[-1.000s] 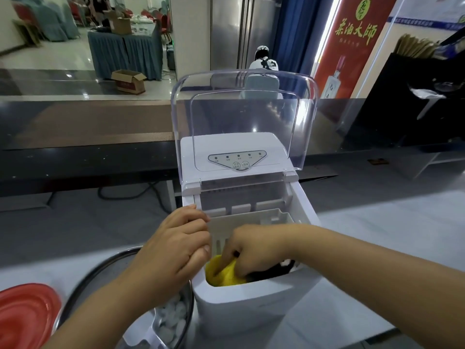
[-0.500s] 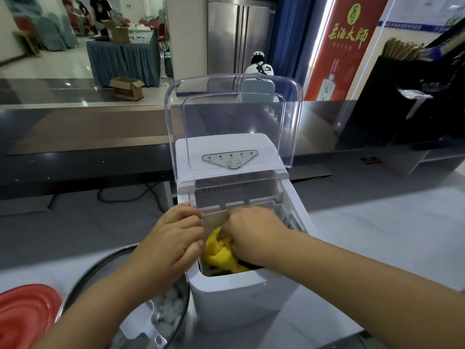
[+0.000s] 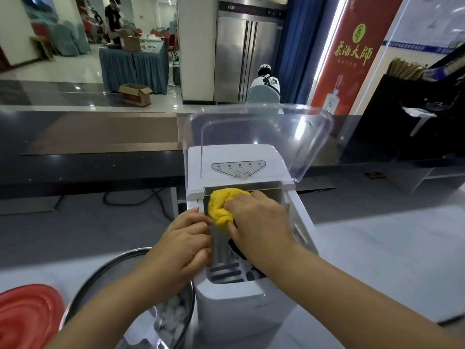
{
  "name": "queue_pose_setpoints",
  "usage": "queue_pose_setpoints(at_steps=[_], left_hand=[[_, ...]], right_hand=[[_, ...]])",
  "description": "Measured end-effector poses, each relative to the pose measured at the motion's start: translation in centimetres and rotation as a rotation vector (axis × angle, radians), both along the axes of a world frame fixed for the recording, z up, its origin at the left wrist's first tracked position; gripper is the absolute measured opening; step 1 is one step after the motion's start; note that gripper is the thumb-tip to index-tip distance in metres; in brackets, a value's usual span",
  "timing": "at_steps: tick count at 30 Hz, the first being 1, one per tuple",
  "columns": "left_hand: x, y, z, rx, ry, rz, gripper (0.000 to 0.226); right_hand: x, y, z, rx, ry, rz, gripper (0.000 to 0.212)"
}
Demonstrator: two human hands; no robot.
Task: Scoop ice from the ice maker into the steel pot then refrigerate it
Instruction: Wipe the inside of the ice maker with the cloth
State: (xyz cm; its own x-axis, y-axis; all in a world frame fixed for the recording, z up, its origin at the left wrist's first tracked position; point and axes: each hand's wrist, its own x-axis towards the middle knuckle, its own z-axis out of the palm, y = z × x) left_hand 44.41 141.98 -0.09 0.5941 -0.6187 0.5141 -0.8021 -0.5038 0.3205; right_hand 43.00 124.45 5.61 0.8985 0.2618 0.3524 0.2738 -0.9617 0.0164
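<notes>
Head view: I see my right hand [image 3: 259, 222] holding a bunched yellow cloth [image 3: 222, 205] against the back of the ice maker's [image 3: 241, 306] opening, just under the control panel [image 3: 238, 168]. The clear lid [image 3: 256, 137] stands raised behind it. My left hand [image 3: 181, 245] sits at the left rim of the opening with its fingers curled, and I cannot tell whether it grips the rim. A slotted white basket [image 3: 226, 270] shows inside, below both hands. The steel pot [image 3: 110, 270] stands on the desk [image 3: 377, 260] just left of the machine, with ice [image 3: 173, 318] in it. A red plate [image 3: 27, 316] lies at the far left.
</notes>
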Motion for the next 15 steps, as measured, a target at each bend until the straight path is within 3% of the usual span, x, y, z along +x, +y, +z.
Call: queue_pose_setpoints(at_steps=[2, 7, 11, 15], left_hand=[[0.0, -0.1, 0.1, -0.021, 0.016, -0.008, 0.027], [0.0, -0.2, 0.0, -0.070, 0.022, -0.086, 0.027], [0.0, -0.3, -0.1, -0.090, -0.003, -0.075, 0.027], [-1.0, -0.3, -0.1, -0.396, 0.119, 0.045, 0.024]], right_hand=[[-0.1, 0.0, -0.2, -0.059, 0.066, 0.060, 0.027], [-0.1, -0.1, -0.7, -0.195, 0.219, 0.099, 0.074], [0.2, 0.5, -0.8, -0.183, 0.189, 0.094, 0.067], [0.7, 0.4, -1.3, -0.164, 0.200, 0.091, 0.060]])
